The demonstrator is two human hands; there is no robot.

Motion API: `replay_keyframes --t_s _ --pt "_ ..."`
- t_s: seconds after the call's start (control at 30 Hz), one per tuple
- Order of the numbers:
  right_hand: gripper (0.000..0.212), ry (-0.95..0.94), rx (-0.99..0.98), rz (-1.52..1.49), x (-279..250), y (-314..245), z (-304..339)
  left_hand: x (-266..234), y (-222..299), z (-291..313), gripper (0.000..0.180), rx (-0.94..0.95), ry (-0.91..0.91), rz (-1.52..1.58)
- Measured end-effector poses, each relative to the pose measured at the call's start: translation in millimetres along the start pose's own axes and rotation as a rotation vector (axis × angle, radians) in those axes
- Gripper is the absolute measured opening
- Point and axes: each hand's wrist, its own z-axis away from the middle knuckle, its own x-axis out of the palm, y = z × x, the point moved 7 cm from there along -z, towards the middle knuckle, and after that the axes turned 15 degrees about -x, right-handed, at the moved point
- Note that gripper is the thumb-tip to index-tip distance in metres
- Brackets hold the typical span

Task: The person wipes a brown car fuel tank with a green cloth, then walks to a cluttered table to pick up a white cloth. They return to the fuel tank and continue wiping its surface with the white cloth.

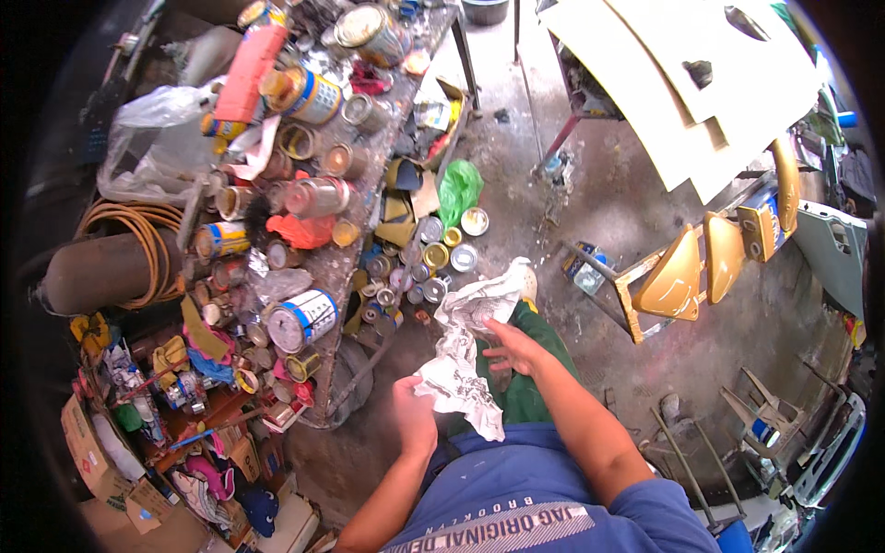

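Observation:
A crumpled sheet of printed paper (458, 355), likely newspaper, hangs in front of my body, twisted at its middle. My left hand (413, 419) is closed on the paper's lower left edge. Beside the sheet's right side is my right hand (514, 350), its fingers spread and its fingertips close to the paper; whether they touch it is hard to tell. Below the paper show my green trousers (539, 346) and a shoe tip.
To the left stands a cluttered workbench (373, 175) with many paint cans (302, 321) and jars. Several open tins (464, 257) and a green plastic bag (460, 189) lie on the floor. Gold-painted panels (670, 281) rest on a rack at right, near large cream sheets (636, 55).

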Motion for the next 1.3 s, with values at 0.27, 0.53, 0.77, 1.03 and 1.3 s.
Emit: replay_keyframes --t_s 0.27,0.53,0.77,1.03,1.3 --pt "0.052 0.241 -0.645 -0.071 42.9 -98.3 60.1 42.6 85.2 82.7 0.033 0.658 -0.489 -0.702" --pt "0.034 0.074 -1.234 -0.447 99.2 -162.6 197.7 -44.7 104.0 68.6 0.023 0.863 -0.469 -0.752" --pt "0.042 0.43 -1.399 -0.138 107.7 -67.7 209.8 -89.8 132.2 99.8 0.05 0.871 -0.058 -0.453" --pt "0.048 0.128 -1.168 0.379 229.5 -6.8 254.8 -18.5 73.9 117.9 0.091 -0.323 -1.265 0.011" --pt "0.043 0.131 -1.163 0.156 219.4 8.4 247.7 -26.7 92.1 126.2 0.067 -0.038 -1.214 0.436"
